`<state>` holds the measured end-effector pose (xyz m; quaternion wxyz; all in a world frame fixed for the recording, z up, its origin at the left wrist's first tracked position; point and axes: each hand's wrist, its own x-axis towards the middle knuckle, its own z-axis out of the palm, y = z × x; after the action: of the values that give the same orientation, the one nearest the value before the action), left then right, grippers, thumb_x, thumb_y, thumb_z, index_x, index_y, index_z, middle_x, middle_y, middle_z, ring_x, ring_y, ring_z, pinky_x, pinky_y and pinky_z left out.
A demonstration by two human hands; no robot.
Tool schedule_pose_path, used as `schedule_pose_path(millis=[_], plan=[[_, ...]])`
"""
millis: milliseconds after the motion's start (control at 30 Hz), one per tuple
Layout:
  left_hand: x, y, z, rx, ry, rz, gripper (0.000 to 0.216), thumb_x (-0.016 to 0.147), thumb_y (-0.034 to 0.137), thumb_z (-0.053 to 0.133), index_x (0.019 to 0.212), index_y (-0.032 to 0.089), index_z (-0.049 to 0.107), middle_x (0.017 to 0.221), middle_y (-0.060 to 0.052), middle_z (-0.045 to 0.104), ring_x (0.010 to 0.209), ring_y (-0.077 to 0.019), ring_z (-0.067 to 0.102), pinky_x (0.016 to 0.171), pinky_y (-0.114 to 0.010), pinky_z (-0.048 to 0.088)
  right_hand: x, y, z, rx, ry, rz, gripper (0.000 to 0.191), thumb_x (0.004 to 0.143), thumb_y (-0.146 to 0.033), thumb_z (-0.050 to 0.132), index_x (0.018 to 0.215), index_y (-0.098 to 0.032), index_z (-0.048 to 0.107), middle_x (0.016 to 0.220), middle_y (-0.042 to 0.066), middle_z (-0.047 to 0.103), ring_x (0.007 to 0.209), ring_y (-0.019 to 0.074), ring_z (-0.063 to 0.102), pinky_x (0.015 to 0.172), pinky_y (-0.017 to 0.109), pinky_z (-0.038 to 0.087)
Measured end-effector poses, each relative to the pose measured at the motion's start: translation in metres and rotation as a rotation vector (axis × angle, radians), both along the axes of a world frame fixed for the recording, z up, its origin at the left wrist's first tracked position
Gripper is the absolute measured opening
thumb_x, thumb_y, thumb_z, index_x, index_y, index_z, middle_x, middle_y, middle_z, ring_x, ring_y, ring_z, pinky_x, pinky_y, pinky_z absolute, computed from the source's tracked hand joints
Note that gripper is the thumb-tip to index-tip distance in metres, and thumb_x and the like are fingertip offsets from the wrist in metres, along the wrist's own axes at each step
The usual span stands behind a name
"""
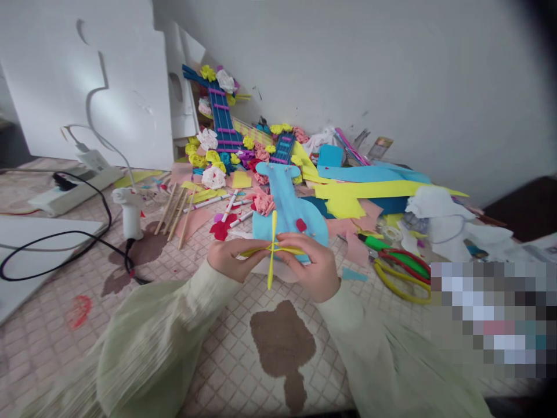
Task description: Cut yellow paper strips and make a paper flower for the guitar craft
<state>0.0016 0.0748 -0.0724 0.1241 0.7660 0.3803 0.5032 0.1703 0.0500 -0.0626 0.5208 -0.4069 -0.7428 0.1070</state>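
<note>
Between my two hands is a yellow paper piece (270,273) with narrow twisted arms that cross in the middle. My left hand (228,255) pinches its left arm, fingers closed near the crossing. On the other side, my right hand (317,261) grips the right arm between thumb and fingers. One arm points up and another hangs down. Just behind my hands lies a light blue guitar-shaped cutout (282,197) with a small red patch (301,224) on it. A pink crumpled paper flower (263,203) touches its left edge.
A white glue gun (130,212) stands left, beside wooden sticks (174,217) and a power strip (73,191). Scissors (402,273) lie right. Dark blue paper guitar necks (224,119), paper flowers and yellow paper strips (387,189) fill the back. White foam boards (126,75) lean at left.
</note>
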Motion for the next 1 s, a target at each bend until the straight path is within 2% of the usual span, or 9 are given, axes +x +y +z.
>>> schedule_pose_path(millis=[233, 400, 533, 600, 733, 833, 1000], plan=[[0.0011, -0.0009, -0.0003, -0.003, -0.013, 0.047, 0.009, 0.069, 0.026, 0.064, 0.076, 0.022, 0.069, 0.07, 0.0, 0.072, 0.059, -0.0126, 0.066, 0.055, -0.021, 0.054, 0.0028, 0.0026, -0.0007, 0.111, -0.134, -0.064, 0.005, 0.075, -0.019, 0.06, 0.077, -0.017, 0.064, 0.089, 0.009, 0.066, 0.084, 0.0188, 0.06, 0.077, 0.035, 0.048], [0.0005, 0.0011, 0.002, 0.14, 0.055, -0.01, 0.009, 0.071, 0.021, 0.061, 0.077, 0.02, 0.068, 0.07, -0.001, 0.072, 0.057, -0.0124, 0.065, 0.054, -0.02, 0.054, 0.0065, 0.0038, 0.0012, 0.128, -0.334, -0.088, 0.008, 0.077, -0.025, 0.059, 0.077, -0.022, 0.066, 0.097, 0.003, 0.066, 0.094, 0.0211, 0.054, 0.089, 0.042, 0.036], [0.0011, 0.0012, 0.0048, 0.21, 0.081, -0.038, 0.009, 0.07, 0.018, 0.062, 0.077, 0.019, 0.068, 0.068, -0.001, 0.072, 0.056, -0.0122, 0.065, 0.052, -0.019, 0.053, 0.0071, 0.0033, 0.0019, 0.122, -0.379, -0.099, 0.01, 0.079, -0.024, 0.056, 0.075, -0.025, 0.066, 0.086, -0.002, 0.069, 0.091, 0.0198, 0.056, 0.094, 0.043, 0.026], [0.0014, 0.0002, 0.0062, 0.199, 0.092, -0.035, 0.009, 0.069, 0.017, 0.063, 0.077, 0.017, 0.068, 0.068, -0.002, 0.072, 0.056, -0.0125, 0.065, 0.052, -0.019, 0.053, 0.0057, 0.0028, 0.0015, 0.124, -0.334, -0.108, 0.011, 0.078, -0.023, 0.057, 0.073, -0.025, 0.066, 0.081, -0.001, 0.069, 0.086, 0.0188, 0.059, 0.093, 0.043, 0.027], [0.0021, -0.0024, 0.0066, 0.139, 0.075, -0.018, 0.009, 0.07, 0.019, 0.063, 0.077, 0.018, 0.069, 0.069, -0.002, 0.072, 0.055, -0.0123, 0.065, 0.053, -0.02, 0.053, 0.0017, 0.0024, 0.0005, 0.081, -0.159, -0.105, 0.01, 0.075, -0.023, 0.06, 0.068, -0.023, 0.067, 0.074, 0.002, 0.069, 0.076, 0.0186, 0.061, 0.082, 0.04, 0.041], [0.0021, -0.0039, 0.0048, 0.062, 0.038, 0.014, 0.009, 0.07, 0.022, 0.064, 0.076, 0.019, 0.069, 0.069, -0.002, 0.072, 0.057, -0.0129, 0.065, 0.055, -0.021, 0.053, 0.0008, 0.0025, 0.0008, 0.026, -0.054, -0.073, 0.007, 0.073, -0.022, 0.062, 0.07, -0.022, 0.068, 0.078, 0.005, 0.069, 0.077, 0.0194, 0.061, 0.077, 0.037, 0.046], [0.0024, -0.005, 0.0034, 0.004, 0.012, 0.059, 0.01, 0.067, 0.026, 0.066, 0.073, 0.019, 0.069, 0.068, -0.002, 0.072, 0.056, -0.0131, 0.065, 0.056, -0.022, 0.054, 0.0018, 0.0017, 0.0021, -0.049, 0.013, -0.056, 0.01, 0.072, -0.017, 0.061, 0.073, -0.023, 0.07, 0.085, 0.005, 0.069, 0.081, 0.0186, 0.061, 0.08, 0.037, 0.048]])
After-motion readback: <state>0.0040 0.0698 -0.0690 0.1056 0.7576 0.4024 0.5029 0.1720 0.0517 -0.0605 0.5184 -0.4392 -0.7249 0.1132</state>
